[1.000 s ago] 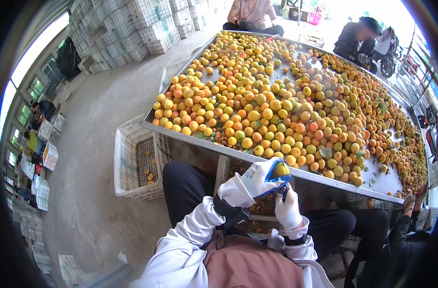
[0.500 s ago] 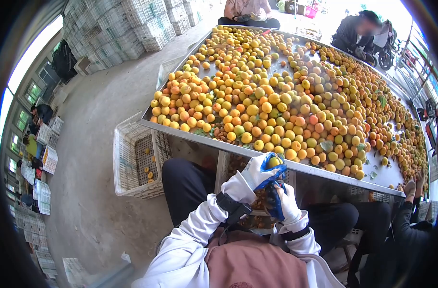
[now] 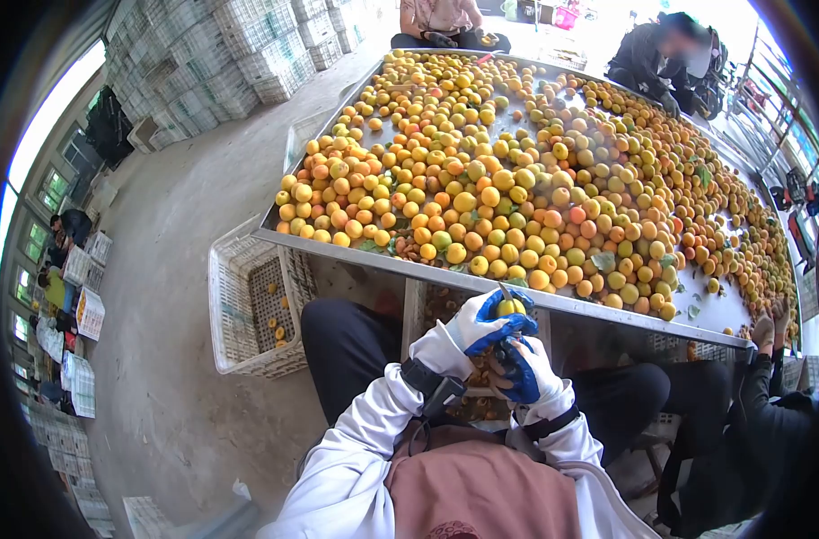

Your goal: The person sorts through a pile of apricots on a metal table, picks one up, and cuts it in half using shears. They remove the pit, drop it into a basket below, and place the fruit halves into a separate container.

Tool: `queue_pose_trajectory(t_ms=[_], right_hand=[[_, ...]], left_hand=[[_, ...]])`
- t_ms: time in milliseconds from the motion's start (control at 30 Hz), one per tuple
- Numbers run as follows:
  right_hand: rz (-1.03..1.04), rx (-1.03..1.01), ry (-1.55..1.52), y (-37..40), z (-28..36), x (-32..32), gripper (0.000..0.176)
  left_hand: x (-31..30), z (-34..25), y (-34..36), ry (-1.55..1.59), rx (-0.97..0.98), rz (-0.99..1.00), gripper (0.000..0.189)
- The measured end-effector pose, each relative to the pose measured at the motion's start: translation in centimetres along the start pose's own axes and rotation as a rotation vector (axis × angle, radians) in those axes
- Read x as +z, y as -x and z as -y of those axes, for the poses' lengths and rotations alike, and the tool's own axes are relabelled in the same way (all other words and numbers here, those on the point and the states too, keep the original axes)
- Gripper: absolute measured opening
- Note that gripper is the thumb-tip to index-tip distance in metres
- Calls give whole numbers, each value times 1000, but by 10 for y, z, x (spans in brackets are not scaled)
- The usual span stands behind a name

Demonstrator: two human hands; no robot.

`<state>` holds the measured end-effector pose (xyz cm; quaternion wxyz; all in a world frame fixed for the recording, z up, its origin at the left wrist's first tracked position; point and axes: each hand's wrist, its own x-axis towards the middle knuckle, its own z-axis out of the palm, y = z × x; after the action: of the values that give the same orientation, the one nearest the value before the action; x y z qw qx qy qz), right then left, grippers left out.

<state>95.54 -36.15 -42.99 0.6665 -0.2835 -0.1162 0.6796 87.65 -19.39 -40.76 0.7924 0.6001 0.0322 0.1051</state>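
Observation:
My left hand (image 3: 484, 325), in a white glove with blue coated fingers, is closed around a yellow-green apricot (image 3: 510, 308) at the near edge of the table. A narrow pointed knife blade (image 3: 505, 291) shows at the fruit's far side. Right up against the fruit, my right hand (image 3: 523, 370) in a matching glove is closed on the knife, whose handle its fingers hide. Beyond both hands, many loose apricots (image 3: 463, 202) cover the metal-rimmed table (image 3: 409, 267).
A white plastic crate (image 3: 248, 359) with a few fruit pieces stands on the floor at left. Another crate (image 3: 413, 310) sits beneath the table edge. Co-workers sit at the far side, and a person's hands (image 3: 770, 325) reach in at right. Stacked crates (image 3: 221, 58) line the back left.
The knife blade now shows above the apricot, where it was hidden before. My right hand has turned and shifted slightly. The whole view has moved a little.

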Motion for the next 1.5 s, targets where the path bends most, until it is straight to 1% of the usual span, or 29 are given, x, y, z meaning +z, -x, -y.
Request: queue_pose_trajectory(t_ms=[33, 100, 133, 200, 233, 267, 333, 367, 400, 433, 500, 533, 567, 633, 767, 833, 867, 933, 967, 1033, 1100, 1167, 1200, 1267, 1333, 1367, 1433, 1467, 1500], right_hand=[[-3, -2, -1, 1, 0, 2, 28], [51, -21, 7, 3, 1, 8, 26], [50, -24, 6, 2, 0, 6, 26], [-164, -87, 243, -1, -4, 0, 25], [-169, -84, 236, 1, -1, 8, 25], [-188, -74, 260, 4, 6, 17, 26], [-246, -73, 318, 4, 11, 29, 27], [-199, -67, 312, 8, 13, 27, 32], [-164, -45, 183, 5, 15, 27, 36], [-130, -25, 52, 3, 15, 26, 40], [-33, -71, -43, 2, 12, 15, 49], [-89, -117, -12, 2, 10, 12, 53], [-91, -120, -16, 1, 10, 10, 53], [-90, -126, 7, 0, 11, 11, 52], [-53, -94, -17, 7, 16, 25, 49], [-139, -100, 157, 4, 14, 21, 40], [-140, -99, 156, 6, 14, 20, 40], [-105, -19, 40, 10, 22, 31, 31], [-108, -17, 38, 10, 22, 32, 31], [-141, -24, -41, 10, 22, 34, 25], [-157, -24, -26, 9, 21, 35, 25], [-226, -28, 211, 6, 20, 28, 21], [-364, -82, 420, 4, 17, 35, 20], [-392, -351, 785, -7, 1, 12, 19], [-484, -733, 1229, -15, -7, 14, 18], [-479, -739, 1235, -16, -8, 16, 18], [-618, -691, 1249, -16, -9, 23, 23], [-657, -646, 1248, -16, -8, 27, 25], [-652, -651, 1252, -17, -9, 26, 25]], left_hand=[[1, 1, 1, 2, -2, 3, 40], [2, 4, 2, 154, -17, -22, 36], [0, 4, 2, 115, -7, 3, 37], [4, 1, 0, 184, -7, -18, 39], [7, 2, 1, 256, -12, -43, 41], [5, 9, 0, 247, 37, -62, 46], [6, 3, 1, 260, 5, -84, 47], [10, 2, 4, 296, -24, -99, 47], [7, 16, 6, 274, 18, -84, 43], [1, 17, -1, 325, 14, -156, 40], [5, 9, 2, 246, -105, -278, 36], [9, 4, 2, 218, -93, -322, 33], [9, 5, 2, 216, -98, -319, 33], [8, 7, 2, 196, -118, -351, 30], [3, 13, 1, 153, -111, -326, 30], [1, 15, 0, 247, -111, -290, 30], [-1, 16, 1, 248, -113, -290, 30], [-4, 13, 2, 250, -109, -240, 31], [-5, 12, 2, 253, -113, -241, 31], [-4, 6, 3, 304, -43, -168, 33], [-4, 1, 5, 297, -81, -163, 37], [-7, 0, 7, 133, -35, -166, 38], [-6, 0, 6, 125, -38, -184, 37], [-6, 14, 3, 139, -2, -241, 35], [0, 15, 1, 162, 22, -299, 30], [5, 16, 0, 165, 19, -340, 26], [13, 14, -2, 280, 5, -378, 24], [17, 20, -4, 360, 30, -407, 25], [21, 19, -5, 356, 3, -434, 24]])
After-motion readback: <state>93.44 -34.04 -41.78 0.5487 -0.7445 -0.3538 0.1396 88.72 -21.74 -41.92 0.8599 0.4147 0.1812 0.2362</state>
